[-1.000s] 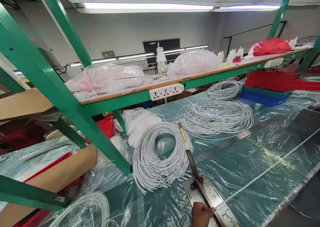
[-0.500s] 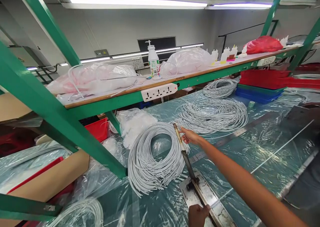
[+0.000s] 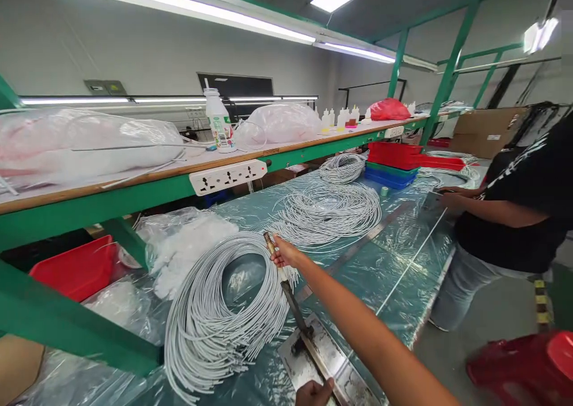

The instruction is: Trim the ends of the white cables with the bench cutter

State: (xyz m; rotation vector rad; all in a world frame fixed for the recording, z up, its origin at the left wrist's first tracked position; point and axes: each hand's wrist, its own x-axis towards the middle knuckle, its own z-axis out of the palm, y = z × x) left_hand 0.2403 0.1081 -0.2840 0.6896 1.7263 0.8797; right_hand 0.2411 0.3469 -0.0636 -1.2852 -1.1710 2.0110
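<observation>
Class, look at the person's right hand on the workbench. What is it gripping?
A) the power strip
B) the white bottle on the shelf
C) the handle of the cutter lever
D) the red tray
C: the right hand is closed around the top of the lever handle, beside the white cable coil.

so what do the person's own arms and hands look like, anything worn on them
Both are bare. The right hand has no glove, and its forearm shows no sleeve, watch or band up to the picture's edge. Only the top of the left hand shows at the bottom edge, ungloved; its arm is out of view.

Raised cutter lever (image 3: 286, 286), metal base (image 3: 331, 364)
</observation>
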